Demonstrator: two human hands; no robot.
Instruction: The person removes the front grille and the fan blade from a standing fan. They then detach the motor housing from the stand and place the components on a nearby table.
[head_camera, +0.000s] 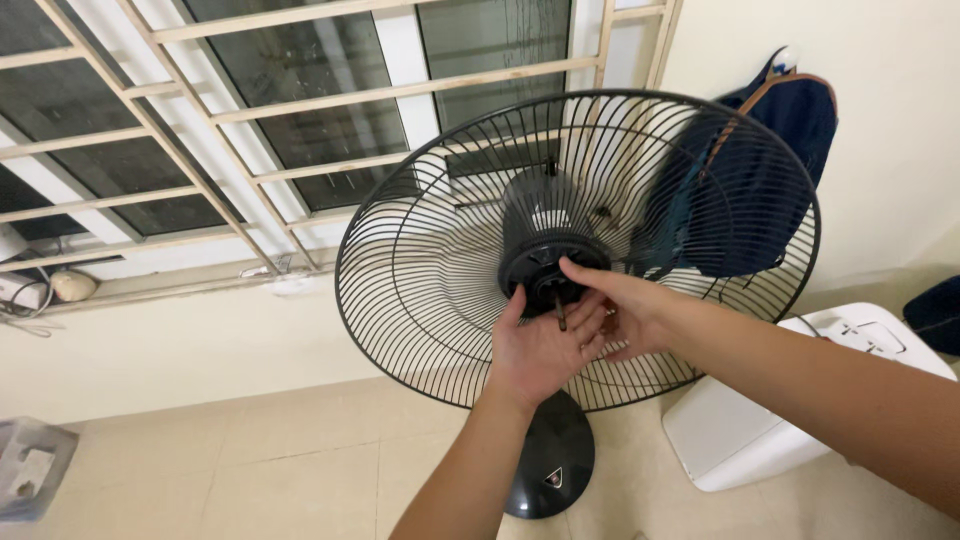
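Now the thin, stiff shaft (560, 312) at the motor hub (548, 268) is pinched by right hand (612, 305), left hand (540, 350) cupped open beneath; the light wire guard (420, 260) likely flexes, so the hub is better gripped.

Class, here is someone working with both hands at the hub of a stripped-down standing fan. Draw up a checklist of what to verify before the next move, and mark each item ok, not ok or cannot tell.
1. Blade is off the motor shaft: ok, the shaft stands bare.
2. Front guard is off: ok, only the rear grille shows.
3. Left hand is cupped under the shaft, palm up: ok.
4. Right hand has its fingertips on the motor hub: ok.
5. Fan is unplugged: cannot tell, no cord or plug in view.
6. Round base sits flat on the tiled floor: cannot tell, the forearm hides part of it.
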